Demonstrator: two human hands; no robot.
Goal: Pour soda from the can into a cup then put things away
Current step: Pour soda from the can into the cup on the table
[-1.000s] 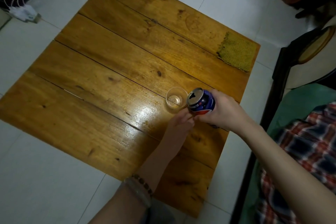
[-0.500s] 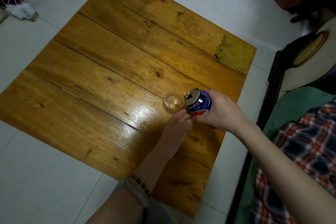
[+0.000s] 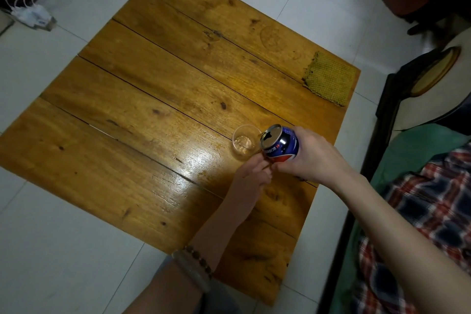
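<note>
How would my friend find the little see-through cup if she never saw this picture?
Start at the big wooden plank table and go to its near right part, where two hands meet. The small clear plastic cup stands just left of the tilted blue soda can in the right hand, with the left hand holding its near side. It alone is see-through.

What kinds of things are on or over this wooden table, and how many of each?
cup: 1
can: 1, tilted in the right hand
cloth: 1
Total: 3
</note>
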